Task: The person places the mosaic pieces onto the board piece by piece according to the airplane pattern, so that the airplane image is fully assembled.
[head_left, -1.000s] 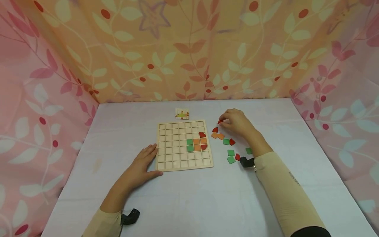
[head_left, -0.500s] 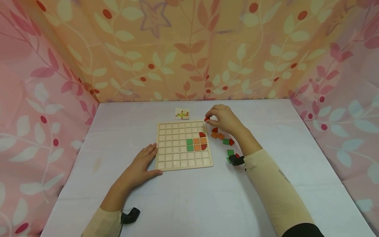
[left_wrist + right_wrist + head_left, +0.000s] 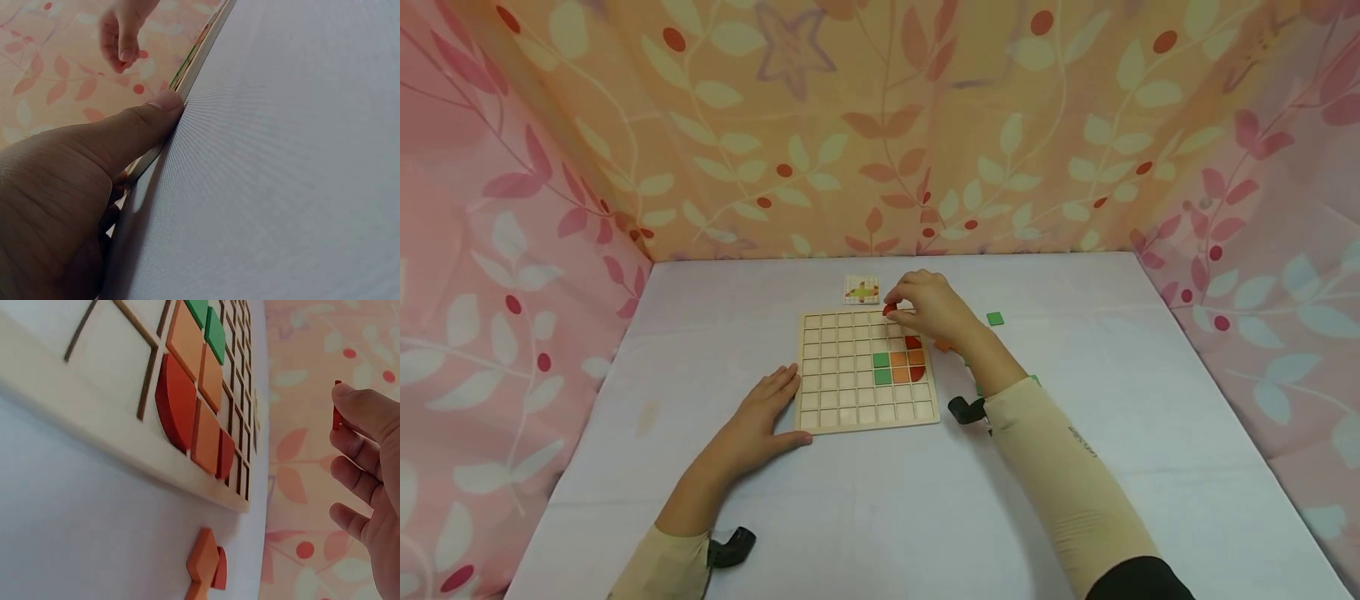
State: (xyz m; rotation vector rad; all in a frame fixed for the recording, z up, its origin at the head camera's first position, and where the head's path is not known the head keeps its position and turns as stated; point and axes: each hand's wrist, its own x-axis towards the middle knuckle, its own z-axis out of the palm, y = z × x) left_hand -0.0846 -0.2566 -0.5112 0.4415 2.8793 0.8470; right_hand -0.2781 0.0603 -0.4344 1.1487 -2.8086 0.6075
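My right hand [image 3: 934, 308] pinches a red tile [image 3: 890, 309] between thumb and index finger, just over the far edge of a wooden grid board [image 3: 835, 375]. The right wrist view shows this red tile [image 3: 337, 406] edge-on, raised above the board, the other fingers loosely bent. Against the board's left side rests my left hand [image 3: 752, 433], fingers extended and thumb at the near corner; the left wrist view has the thumb [image 3: 144, 122] touching the board's edge. Green [image 3: 882, 360], orange [image 3: 899, 360] and rounded red tiles [image 3: 917, 374] sit in cells on the board's right.
A small pattern card [image 3: 861, 290] lies beyond the board. To the right are loose tiles, partly hidden by my right arm, among them a green tile [image 3: 995, 318] and orange tiles [image 3: 203, 556]. A patterned curtain [image 3: 880, 125] surrounds the white-covered table [image 3: 865, 517].
My right hand has carried the red tile leftward, from among the loose tiles to over the board's far edge. The green tile at the back right has come into view. My left hand has stayed put.
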